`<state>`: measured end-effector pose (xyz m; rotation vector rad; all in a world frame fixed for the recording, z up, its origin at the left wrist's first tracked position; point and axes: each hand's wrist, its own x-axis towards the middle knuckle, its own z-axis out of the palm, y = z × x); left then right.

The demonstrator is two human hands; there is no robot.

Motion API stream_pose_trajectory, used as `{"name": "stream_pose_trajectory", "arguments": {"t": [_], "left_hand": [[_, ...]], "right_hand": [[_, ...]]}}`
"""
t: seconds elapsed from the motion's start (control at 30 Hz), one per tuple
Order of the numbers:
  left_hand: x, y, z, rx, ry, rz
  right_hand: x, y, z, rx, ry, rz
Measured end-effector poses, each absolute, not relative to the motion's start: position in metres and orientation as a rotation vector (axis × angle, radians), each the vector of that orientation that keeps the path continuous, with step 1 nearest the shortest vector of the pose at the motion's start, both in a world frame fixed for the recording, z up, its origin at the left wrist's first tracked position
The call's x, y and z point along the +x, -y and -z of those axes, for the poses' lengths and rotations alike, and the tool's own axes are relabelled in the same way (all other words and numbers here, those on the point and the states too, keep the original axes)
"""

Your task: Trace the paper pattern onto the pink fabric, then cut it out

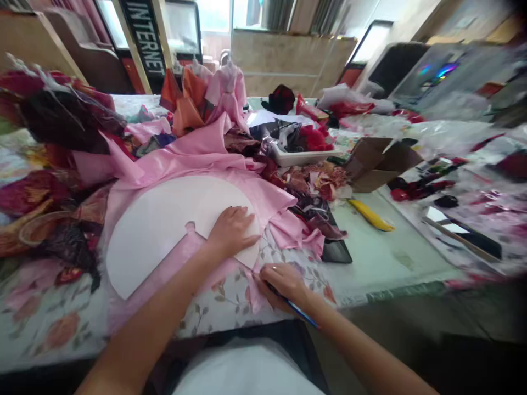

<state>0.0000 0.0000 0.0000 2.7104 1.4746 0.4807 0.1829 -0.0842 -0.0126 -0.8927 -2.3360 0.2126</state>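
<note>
My left hand (231,232) lies flat on a white semicircular paper pattern (173,236), pressing it down near its right edge. The pattern rests on a spread of pink satin fabric (197,170), which also runs under and past the pattern toward me. My right hand (284,286) grips a thin blue pen (300,310), with its tip hidden under the fingers, close to a folded edge of the pink fabric. Beneath both hands is a floral tablecloth (230,299).
Heaps of red and dark fabric scraps (61,126) rise at the left. Beyond the pink fabric stand a small pink dress on a form (227,90) and a white tray (298,158). To the right lie a cardboard box (381,163) and a yellow-handled tool (370,215).
</note>
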Motion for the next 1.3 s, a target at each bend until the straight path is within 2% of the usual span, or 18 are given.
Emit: {"name": "stream_pose_trajectory", "arguments": {"t": [0.17,0.37,0.87,1.2,1.3], "left_hand": [[0.0,-0.002,0.0,2.705,-1.476,-0.474],[-0.001,-0.001,0.0,2.7,-1.468,-0.52],[-0.001,0.0,0.003,2.587,-1.624,-0.472],[-0.002,-0.001,0.0,2.552,-1.601,-0.436],[-0.003,-0.001,0.0,2.558,-1.594,-0.443]], "right_hand": [[0.182,0.08,0.01,-1.055,2.236,-0.191],[0.181,0.083,0.002,-0.942,2.334,-0.257],[0.179,0.083,-0.001,-1.064,2.221,-0.33],[0.182,0.081,-0.01,-1.174,1.962,-0.48],[0.177,0.078,-0.011,-1.087,1.969,-0.56]]}}
